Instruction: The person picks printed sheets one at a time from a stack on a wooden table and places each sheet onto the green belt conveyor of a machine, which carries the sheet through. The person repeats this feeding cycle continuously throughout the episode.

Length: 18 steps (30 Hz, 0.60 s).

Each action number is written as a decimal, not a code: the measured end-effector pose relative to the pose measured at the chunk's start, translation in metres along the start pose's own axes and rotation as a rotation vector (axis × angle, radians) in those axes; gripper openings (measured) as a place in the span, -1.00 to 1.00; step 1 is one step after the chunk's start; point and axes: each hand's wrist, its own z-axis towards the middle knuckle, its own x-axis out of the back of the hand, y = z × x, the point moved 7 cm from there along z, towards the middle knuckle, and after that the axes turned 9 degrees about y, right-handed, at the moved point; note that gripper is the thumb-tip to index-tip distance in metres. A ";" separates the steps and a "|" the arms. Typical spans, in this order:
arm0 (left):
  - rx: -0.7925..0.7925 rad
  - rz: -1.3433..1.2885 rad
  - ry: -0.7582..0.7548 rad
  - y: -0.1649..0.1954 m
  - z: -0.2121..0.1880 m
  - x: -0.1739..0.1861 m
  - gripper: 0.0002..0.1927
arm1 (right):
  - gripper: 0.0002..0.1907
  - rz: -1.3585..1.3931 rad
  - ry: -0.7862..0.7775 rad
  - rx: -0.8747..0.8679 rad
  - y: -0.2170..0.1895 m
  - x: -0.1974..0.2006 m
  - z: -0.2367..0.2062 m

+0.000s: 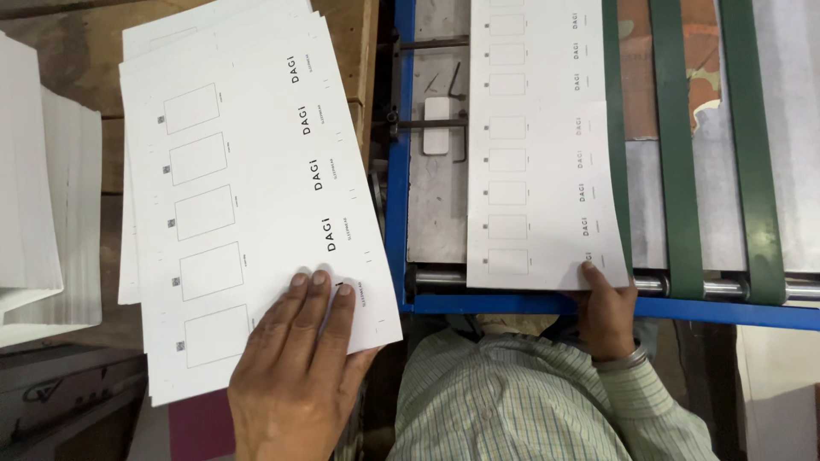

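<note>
A fanned stack of printed white sheets (248, 179) is lain on a wooden table at the left, and its near edge is pressed flat by the left hand (295, 376), fingers together. To the right, a single printed sheet (538, 154) on the blue-framed feeder machine (397, 213) is pinched at its near corner by the right hand (608, 312), beside green belts (679, 145).

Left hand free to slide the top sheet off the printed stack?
Probably yes. The left hand already lies flat on the top sheet of the stack, nothing lying over it; the right hand is busy gripping the sheet on the machine.
</note>
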 end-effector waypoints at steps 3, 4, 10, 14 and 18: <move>0.039 0.006 -0.030 -0.001 -0.019 -0.005 -0.51 | -0.64 0.052 -0.055 -0.116 0.005 0.002 0.012; 0.043 -0.004 -0.043 0.000 -0.026 -0.005 -0.51 | -0.63 0.063 -0.077 -0.165 0.009 0.005 0.011; 0.000 -0.085 -0.091 -0.006 -0.037 0.019 -0.48 | -0.58 -0.045 -0.231 -0.287 0.028 0.018 -0.033; 0.089 -0.133 -0.019 -0.019 -0.038 0.068 -0.64 | -0.52 -0.038 -0.397 -0.289 0.011 -0.001 -0.092; 0.116 -0.113 0.141 0.019 -0.047 0.072 -0.63 | -0.46 0.085 -0.814 -0.175 -0.034 -0.045 -0.165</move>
